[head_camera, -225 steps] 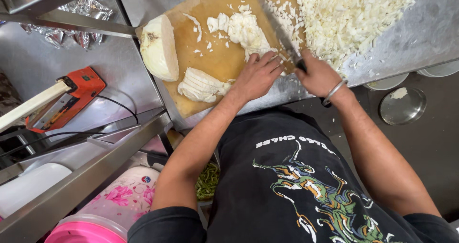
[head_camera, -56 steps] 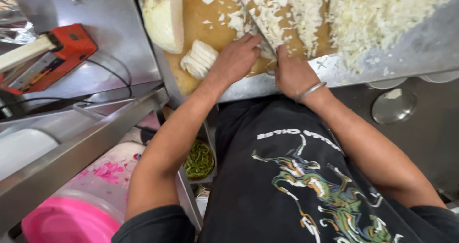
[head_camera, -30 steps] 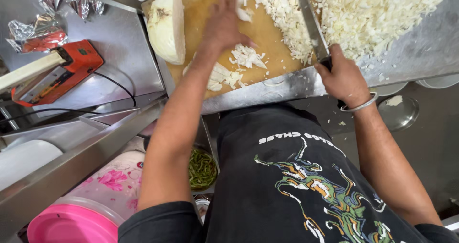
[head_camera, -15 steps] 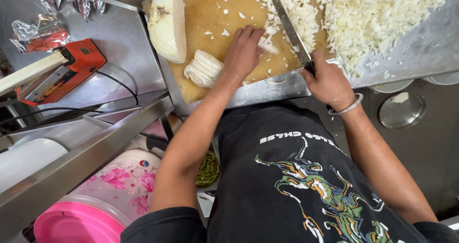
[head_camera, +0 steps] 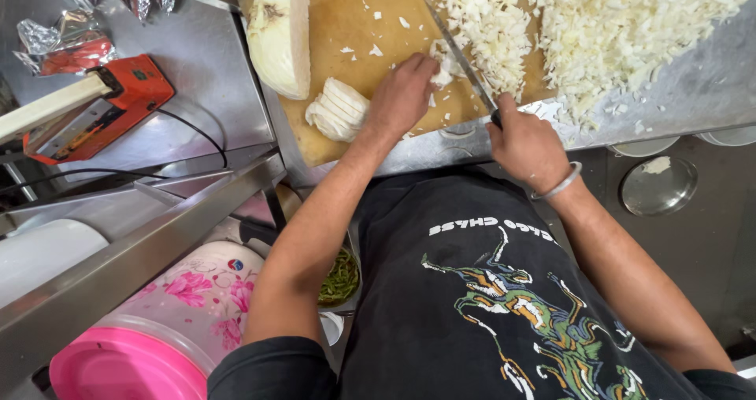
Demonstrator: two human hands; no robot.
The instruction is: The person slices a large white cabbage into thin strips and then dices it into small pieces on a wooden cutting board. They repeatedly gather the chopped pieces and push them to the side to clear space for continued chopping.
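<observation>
While the right hand (head_camera: 526,142) wraps shut around the dark handle, the long thin steel knife (head_camera: 461,57) runs away from that hand, its long axis slanting up and to the left across the tan wooden cutting board (head_camera: 346,22), tip pointing toward the far edge. Just left of the blade, the left hand (head_camera: 403,97) lies with fingers curled together, pressing on a small clump of white cabbage (head_camera: 442,69); how much sits under the fingertips is hard to tell. Half a second ago the knife stood further right with its blade more raised, and the left hand sat closer to the sliced white cabbage wedge (head_camera: 339,109), which now lies just left of its wrist. Beyond the left hand rests a smooth, pale halved cabbage (head_camera: 279,34), cut face down. Right of the blade, loose chopped cabbage shreds (head_camera: 622,22) spill in a ragged heap onto the brushed steel worktop (head_camera: 693,93). A metal bangle (head_camera: 561,185) circles the right wrist.
</observation>
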